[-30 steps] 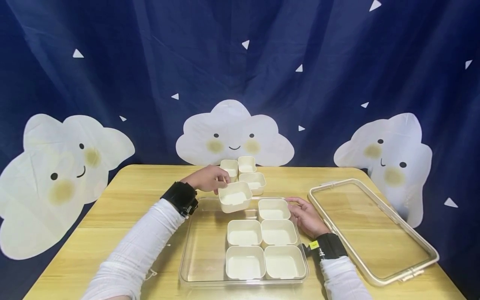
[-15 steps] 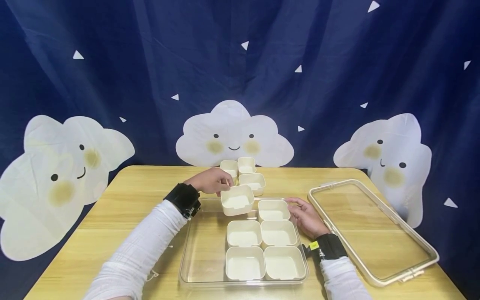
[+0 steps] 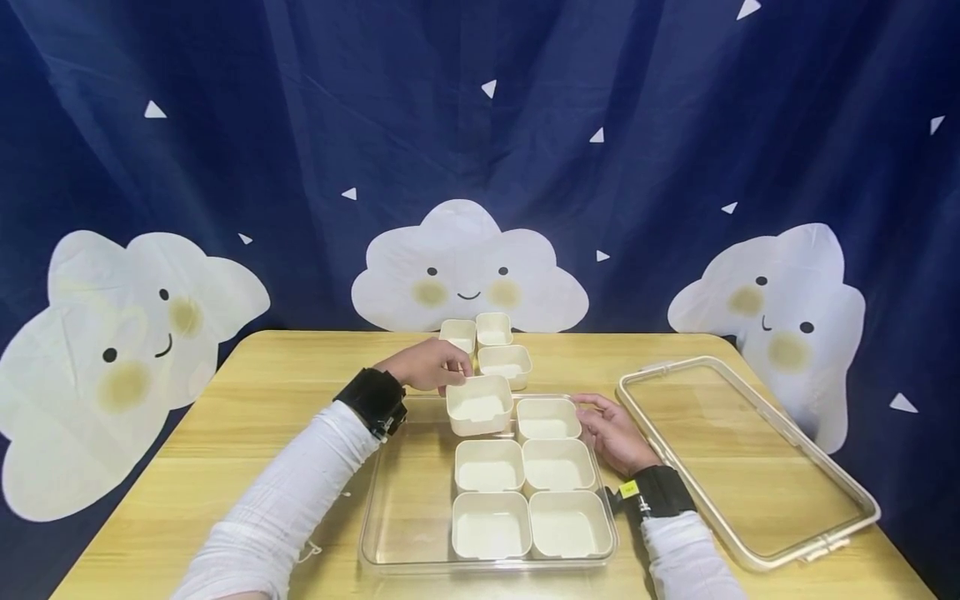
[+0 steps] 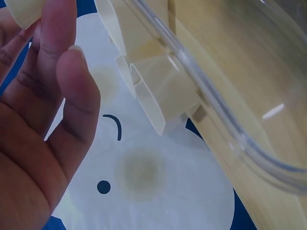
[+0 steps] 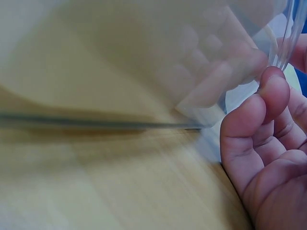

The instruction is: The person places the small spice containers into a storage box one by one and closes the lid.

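My left hand (image 3: 427,365) pinches a small cream square box (image 3: 480,406) by its far left rim. That box is raised at the far side of a clear rectangular bin (image 3: 408,560), level with its mouth up. In the left wrist view, only a corner of the held box (image 4: 23,12) shows, by the fingers. Inside the bin, several similar boxes (image 3: 491,525) fill the right part in two columns. My right hand (image 3: 618,437) grips the bin's far right corner; in the right wrist view its curled fingers (image 5: 244,115) lie against the clear wall.
Three more cream boxes (image 3: 504,364) stand on the table behind the bin. A clear lid with a cream frame (image 3: 686,479) lies to the right, close to my right forearm. A dark blue curtain with clouds (image 3: 637,100) hangs behind the wooden table (image 3: 202,467).
My left hand has carried the box slightly right and toward me, closer to the box in the bin's far right corner. My right hand and the bin stay where they were.
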A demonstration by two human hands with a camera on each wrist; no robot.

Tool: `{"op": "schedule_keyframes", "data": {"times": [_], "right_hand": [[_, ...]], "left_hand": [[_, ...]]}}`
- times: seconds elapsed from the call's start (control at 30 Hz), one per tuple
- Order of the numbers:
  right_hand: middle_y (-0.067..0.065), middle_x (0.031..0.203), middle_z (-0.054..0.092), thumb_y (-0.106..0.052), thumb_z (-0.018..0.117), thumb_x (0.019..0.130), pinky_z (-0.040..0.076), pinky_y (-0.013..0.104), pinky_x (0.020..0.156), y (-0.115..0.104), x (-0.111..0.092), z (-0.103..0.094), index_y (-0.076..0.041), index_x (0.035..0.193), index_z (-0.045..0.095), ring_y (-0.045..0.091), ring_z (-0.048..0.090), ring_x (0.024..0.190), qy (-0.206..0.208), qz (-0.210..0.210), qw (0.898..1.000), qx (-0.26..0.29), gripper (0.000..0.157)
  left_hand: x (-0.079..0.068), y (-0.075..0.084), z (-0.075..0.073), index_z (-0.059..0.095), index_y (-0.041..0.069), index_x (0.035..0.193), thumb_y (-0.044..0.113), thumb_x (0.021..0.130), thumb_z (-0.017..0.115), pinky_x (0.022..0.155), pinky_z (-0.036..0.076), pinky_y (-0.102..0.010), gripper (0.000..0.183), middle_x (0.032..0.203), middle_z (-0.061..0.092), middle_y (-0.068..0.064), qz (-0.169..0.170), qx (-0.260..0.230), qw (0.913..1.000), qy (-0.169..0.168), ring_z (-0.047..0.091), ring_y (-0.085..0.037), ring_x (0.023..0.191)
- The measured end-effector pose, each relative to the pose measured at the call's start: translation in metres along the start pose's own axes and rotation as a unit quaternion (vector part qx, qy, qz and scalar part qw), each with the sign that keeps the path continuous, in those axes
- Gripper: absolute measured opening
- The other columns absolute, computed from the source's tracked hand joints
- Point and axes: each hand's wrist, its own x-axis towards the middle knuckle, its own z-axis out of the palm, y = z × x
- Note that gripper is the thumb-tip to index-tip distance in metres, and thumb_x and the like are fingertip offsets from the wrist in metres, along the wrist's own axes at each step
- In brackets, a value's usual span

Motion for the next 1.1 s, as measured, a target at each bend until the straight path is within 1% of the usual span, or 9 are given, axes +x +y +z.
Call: {"op": "schedule_keyframes", "data": {"times": [0.07,0.23,0.3,0.5,0.63,0.73,0.83,1.1], "right_hand": [[0.003,0.103,0.067,0.003,0.047,0.099,0.052,0.024,0.084,0.0,0.0,0.0,-0.004,0.118,0.056,0.011,0.063,0.094,-0.001,0.0,1.0,0.002,0.023],[0.002,0.1,0.067,0.003,0.047,0.099,0.052,0.024,0.083,0.0,0.0,-0.001,-0.006,0.117,0.057,0.009,0.062,0.09,-0.002,0.001,1.0,0.005,0.023],[0.002,0.1,0.067,0.003,0.047,0.099,0.053,0.024,0.083,0.0,0.0,-0.001,-0.006,0.117,0.057,0.009,0.062,0.09,0.0,0.002,1.0,0.005,0.023],[0.002,0.098,0.067,0.004,0.046,0.099,0.052,0.023,0.082,0.0,-0.001,0.0,-0.007,0.117,0.057,0.008,0.062,0.089,0.002,0.002,1.0,0.002,0.024],[-0.001,0.09,0.065,0.003,0.047,0.099,0.052,0.02,0.077,-0.001,-0.001,0.001,-0.01,0.116,0.058,0.005,0.058,0.08,0.011,0.005,1.0,-0.016,0.024],[-0.002,0.087,0.063,0.001,0.047,0.099,0.052,0.02,0.076,-0.002,-0.001,0.001,-0.01,0.116,0.058,0.005,0.057,0.079,0.014,0.007,1.0,-0.024,0.023],[-0.001,0.089,0.064,0.001,0.047,0.099,0.052,0.021,0.078,-0.003,-0.001,0.001,-0.009,0.117,0.057,0.006,0.058,0.081,0.013,0.01,1.0,-0.025,0.023],[0.001,0.092,0.065,0.001,0.047,0.099,0.053,0.023,0.081,-0.003,0.0,0.001,-0.001,0.122,0.053,0.007,0.06,0.084,0.009,0.016,1.0,-0.024,0.023]], "left_hand": [[0.0,0.0,0.001,0.069,0.008,0.094,0.004,0.094,0.059,0.06,0.053,-0.027,0.011,0.076,0.063,-0.001,0.001,-0.005,1.0,-0.001,0.066,-0.029,0.063],[0.002,0.002,0.004,0.069,0.008,0.095,0.004,0.094,0.06,0.06,0.051,-0.027,0.01,0.076,0.063,0.0,0.0,0.003,1.0,-0.006,0.065,-0.023,0.058],[0.003,0.003,0.005,0.069,0.008,0.095,0.005,0.093,0.061,0.06,0.051,-0.026,0.009,0.076,0.063,0.0,0.0,0.009,0.9999,-0.008,0.065,-0.023,0.058],[0.005,0.003,0.01,0.069,0.011,0.095,0.005,0.094,0.061,0.061,0.051,-0.027,0.009,0.079,0.063,0.001,-0.016,0.004,0.9997,-0.015,0.067,-0.034,0.066],[0.006,0.002,0.013,0.068,0.012,0.095,0.005,0.094,0.061,0.059,0.049,-0.027,0.01,0.077,0.062,0.002,-0.015,0.014,0.9997,-0.015,0.067,-0.034,0.066],[0.007,0.002,0.014,0.068,0.012,0.093,0.005,0.094,0.061,0.057,0.048,-0.026,0.01,0.075,0.061,0.002,-0.012,0.023,0.9995,-0.015,0.066,-0.033,0.066],[0.009,0.003,0.016,0.068,0.012,0.092,0.005,0.093,0.062,0.057,0.048,-0.026,0.01,0.073,0.061,0.001,-0.016,0.028,0.9994,-0.014,0.066,-0.033,0.065],[0.012,0.002,0.02,0.068,0.013,0.091,0.006,0.093,0.062,0.066,0.047,-0.027,0.01,0.071,0.061,0.003,-0.013,0.056,0.9983,-0.012,0.066,-0.03,0.063]]}}
